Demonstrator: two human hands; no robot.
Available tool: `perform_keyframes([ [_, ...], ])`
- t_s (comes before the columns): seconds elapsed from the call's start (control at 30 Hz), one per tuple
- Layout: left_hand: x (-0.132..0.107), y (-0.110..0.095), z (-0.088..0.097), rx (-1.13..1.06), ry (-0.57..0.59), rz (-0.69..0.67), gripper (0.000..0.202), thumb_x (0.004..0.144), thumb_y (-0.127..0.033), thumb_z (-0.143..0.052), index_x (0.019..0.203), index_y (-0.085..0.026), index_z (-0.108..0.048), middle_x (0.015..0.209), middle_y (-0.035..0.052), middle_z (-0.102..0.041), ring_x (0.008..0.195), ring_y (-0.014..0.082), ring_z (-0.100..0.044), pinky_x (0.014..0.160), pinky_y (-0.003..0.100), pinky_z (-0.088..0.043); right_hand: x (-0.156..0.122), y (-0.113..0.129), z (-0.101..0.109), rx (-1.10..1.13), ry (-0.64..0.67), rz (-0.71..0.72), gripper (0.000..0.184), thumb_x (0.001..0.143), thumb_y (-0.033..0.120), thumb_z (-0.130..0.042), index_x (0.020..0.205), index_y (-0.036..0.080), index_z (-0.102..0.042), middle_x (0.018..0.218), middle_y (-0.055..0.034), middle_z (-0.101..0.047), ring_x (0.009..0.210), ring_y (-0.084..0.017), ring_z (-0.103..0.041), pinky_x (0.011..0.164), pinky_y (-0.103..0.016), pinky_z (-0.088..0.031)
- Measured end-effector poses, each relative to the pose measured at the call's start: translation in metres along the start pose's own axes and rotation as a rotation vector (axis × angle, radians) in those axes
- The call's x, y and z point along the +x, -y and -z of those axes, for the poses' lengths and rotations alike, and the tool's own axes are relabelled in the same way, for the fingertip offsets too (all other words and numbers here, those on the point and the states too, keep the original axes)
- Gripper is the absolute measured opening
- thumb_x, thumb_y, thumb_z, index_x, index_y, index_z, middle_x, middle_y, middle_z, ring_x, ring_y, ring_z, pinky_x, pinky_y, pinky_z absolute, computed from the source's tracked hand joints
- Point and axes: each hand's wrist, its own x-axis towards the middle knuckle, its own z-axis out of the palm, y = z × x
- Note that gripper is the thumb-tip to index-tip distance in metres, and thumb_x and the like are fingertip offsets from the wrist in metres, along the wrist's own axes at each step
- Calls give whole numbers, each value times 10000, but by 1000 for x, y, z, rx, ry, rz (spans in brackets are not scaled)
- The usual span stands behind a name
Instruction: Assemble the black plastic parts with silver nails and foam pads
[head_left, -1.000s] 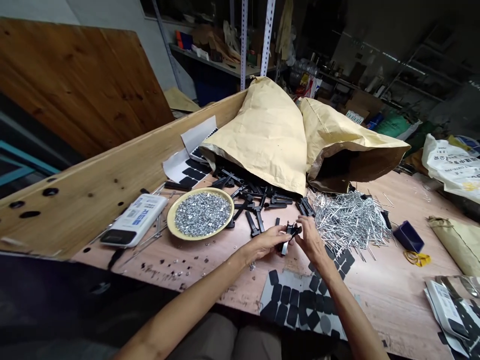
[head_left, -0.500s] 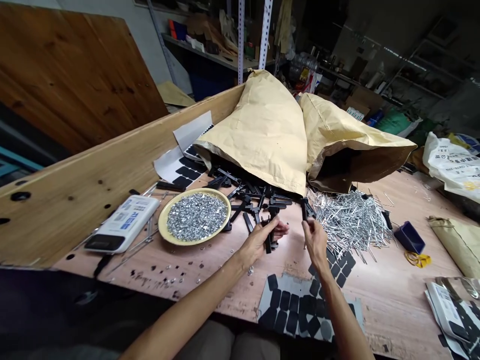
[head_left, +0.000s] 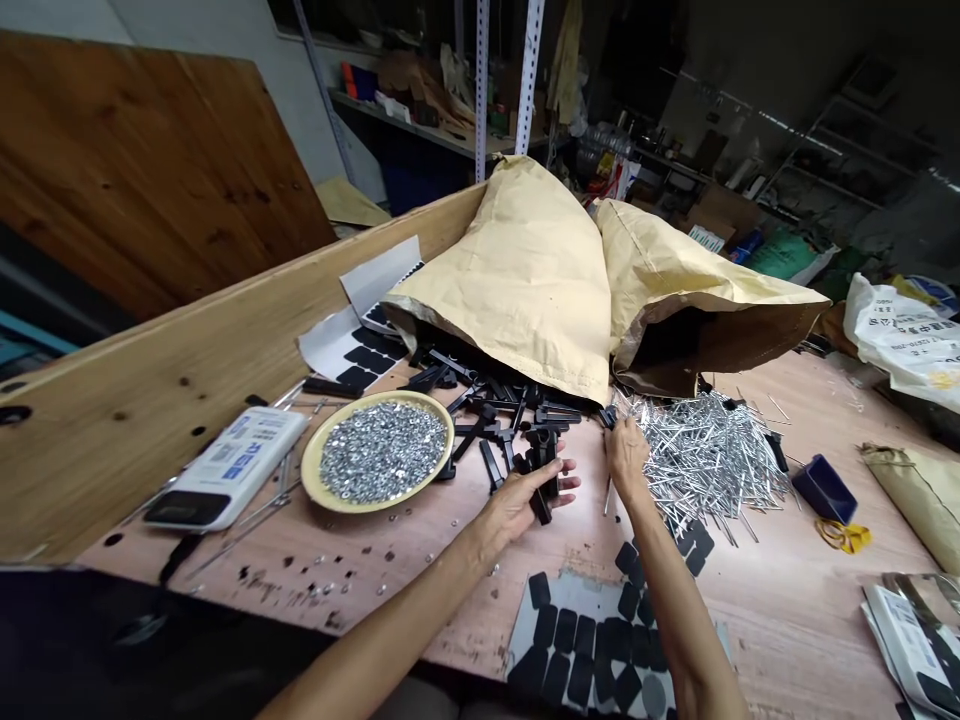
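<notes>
Here, black plastic part [head_left: 543, 452] upright between fingers [head_left: 564, 484] of left hand [head_left: 517, 505]

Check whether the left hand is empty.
No, the left hand grips a black plastic part near the yellow dish.

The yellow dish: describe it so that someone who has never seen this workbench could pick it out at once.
On the wooden table, look in front of the big tan paper sacks. Left of the spilled black plastic pieces sits a round yellow dish heaped with tiny silvery bits. It is the only round container; the white box beside it is flat.
</notes>
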Motion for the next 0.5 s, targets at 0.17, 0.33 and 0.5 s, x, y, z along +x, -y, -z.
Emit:
perform_keyframes([
  [0.17, 2, 1, 1, 5, -26, 102, 246, 697, -188, -748, 911, -116, -651, 693, 29, -663, 557, 144, -644, 553, 286, -553, -23, -15, -4, 164, -313, 215, 211, 885, 195, -422, 961, 138, -611, 918, -111, -618, 761, -186, -601, 596, -273, -468],
  [0.33, 4, 15, -5, 19, 43, 241, 315, 625, -303, -798, 831, -116, -652, 630, 23, -650, 538, 158, -631, 542, 315, -547, -66, -23, -2, 321, -438, 772, 287, 911, 129, -372, 1091, 166, -593, 1035, -107, -639, 947, -180, -610, 754, -286, -528],
  [0.5, 9, 16, -2, 43, 38, 198, 229, 550, -212, -837, 609, -117, -637, 541, -5, -621, 485, 105, -580, 538, 254, -525, -62, -27, -8, 326, -308, 849, 361, 918, 114, -329, 1187, 158, -565, 1143, -114, -611, 1074, -194, -555, 860, -334, -498],
])
